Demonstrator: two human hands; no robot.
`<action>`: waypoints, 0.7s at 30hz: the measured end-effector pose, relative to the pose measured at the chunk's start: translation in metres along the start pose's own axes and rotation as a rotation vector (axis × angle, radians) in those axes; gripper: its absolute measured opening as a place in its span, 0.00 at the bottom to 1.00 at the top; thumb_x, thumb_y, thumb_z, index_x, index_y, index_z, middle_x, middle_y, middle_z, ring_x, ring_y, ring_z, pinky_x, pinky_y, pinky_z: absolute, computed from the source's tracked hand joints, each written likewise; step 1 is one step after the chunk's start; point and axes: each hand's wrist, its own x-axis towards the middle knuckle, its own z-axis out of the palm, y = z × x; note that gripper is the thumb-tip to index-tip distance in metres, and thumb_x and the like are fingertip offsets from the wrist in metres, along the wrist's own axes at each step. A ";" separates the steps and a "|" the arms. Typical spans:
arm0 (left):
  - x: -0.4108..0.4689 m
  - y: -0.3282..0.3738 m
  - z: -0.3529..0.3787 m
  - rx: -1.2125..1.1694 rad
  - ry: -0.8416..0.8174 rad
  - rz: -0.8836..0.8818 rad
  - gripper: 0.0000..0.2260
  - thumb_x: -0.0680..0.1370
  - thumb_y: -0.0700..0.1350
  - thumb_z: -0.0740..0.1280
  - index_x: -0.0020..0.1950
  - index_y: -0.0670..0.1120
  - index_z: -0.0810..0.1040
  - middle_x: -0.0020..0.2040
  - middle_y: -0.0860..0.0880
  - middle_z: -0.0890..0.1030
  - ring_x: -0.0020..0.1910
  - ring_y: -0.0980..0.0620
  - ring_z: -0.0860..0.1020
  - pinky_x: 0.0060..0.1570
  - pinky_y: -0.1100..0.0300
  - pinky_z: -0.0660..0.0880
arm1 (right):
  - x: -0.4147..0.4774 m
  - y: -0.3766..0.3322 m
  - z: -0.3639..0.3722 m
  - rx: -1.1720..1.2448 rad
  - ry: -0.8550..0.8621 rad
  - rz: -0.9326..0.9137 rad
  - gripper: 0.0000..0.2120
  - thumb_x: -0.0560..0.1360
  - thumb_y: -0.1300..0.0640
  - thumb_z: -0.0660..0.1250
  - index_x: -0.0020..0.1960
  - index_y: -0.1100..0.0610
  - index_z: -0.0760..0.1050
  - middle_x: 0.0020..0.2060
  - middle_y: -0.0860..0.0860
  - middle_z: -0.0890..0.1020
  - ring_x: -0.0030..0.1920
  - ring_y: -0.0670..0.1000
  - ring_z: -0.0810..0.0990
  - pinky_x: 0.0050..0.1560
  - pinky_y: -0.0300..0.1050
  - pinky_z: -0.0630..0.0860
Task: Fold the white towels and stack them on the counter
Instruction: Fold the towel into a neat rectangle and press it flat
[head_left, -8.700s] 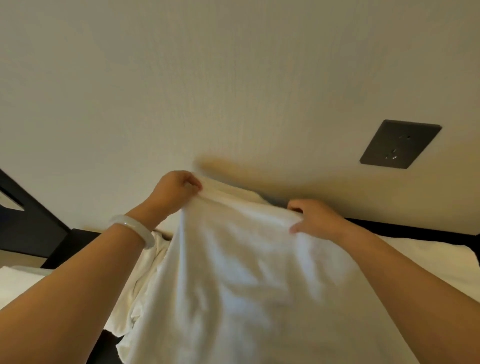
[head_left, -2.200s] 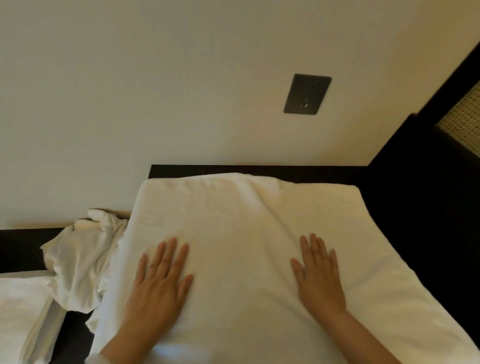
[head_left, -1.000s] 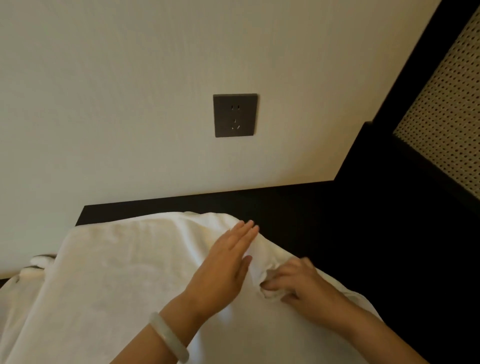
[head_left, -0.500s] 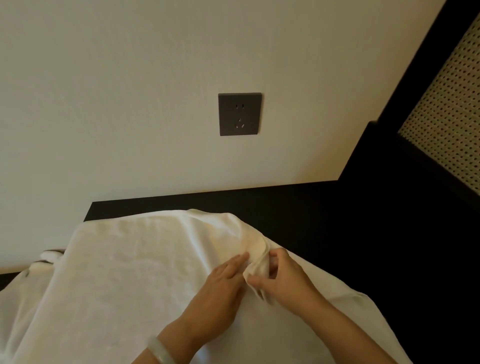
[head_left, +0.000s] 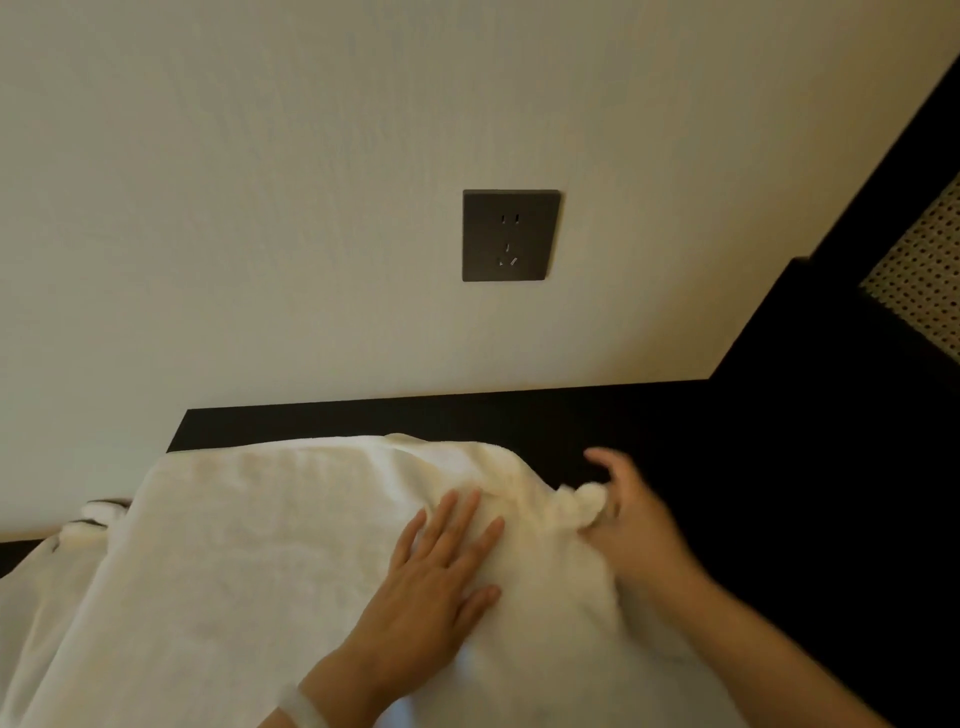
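At lower centre, the left hand (head_left: 439, 577) lay flat, pinning the white towel (head_left: 249, 561) while the right hand (head_left: 631, 519) pinched its bunched corner (head_left: 579, 506), apparently to straighten it.

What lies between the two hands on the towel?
In the head view, only a bunched ridge of the white towel lies between the flat left hand and the right hand, which grips it.
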 end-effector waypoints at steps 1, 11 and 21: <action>0.004 -0.005 0.000 0.002 0.010 -0.009 0.27 0.80 0.67 0.36 0.77 0.63 0.36 0.76 0.59 0.28 0.74 0.58 0.26 0.73 0.53 0.30 | 0.022 0.000 -0.019 0.026 0.077 0.003 0.33 0.71 0.62 0.76 0.71 0.51 0.66 0.46 0.49 0.80 0.47 0.50 0.80 0.43 0.39 0.73; 0.080 -0.042 -0.025 0.117 -0.002 -0.137 0.37 0.72 0.71 0.30 0.78 0.56 0.32 0.77 0.53 0.30 0.76 0.51 0.29 0.74 0.54 0.30 | 0.154 0.045 -0.085 0.004 0.227 0.118 0.16 0.72 0.68 0.73 0.59 0.62 0.75 0.44 0.54 0.79 0.42 0.50 0.78 0.41 0.42 0.73; 0.142 -0.068 -0.073 0.117 -0.049 -0.176 0.12 0.78 0.52 0.68 0.58 0.51 0.70 0.56 0.51 0.74 0.57 0.49 0.73 0.54 0.58 0.69 | 0.167 0.040 -0.107 -0.177 0.135 0.079 0.12 0.70 0.71 0.73 0.39 0.54 0.78 0.38 0.51 0.80 0.41 0.51 0.79 0.41 0.36 0.73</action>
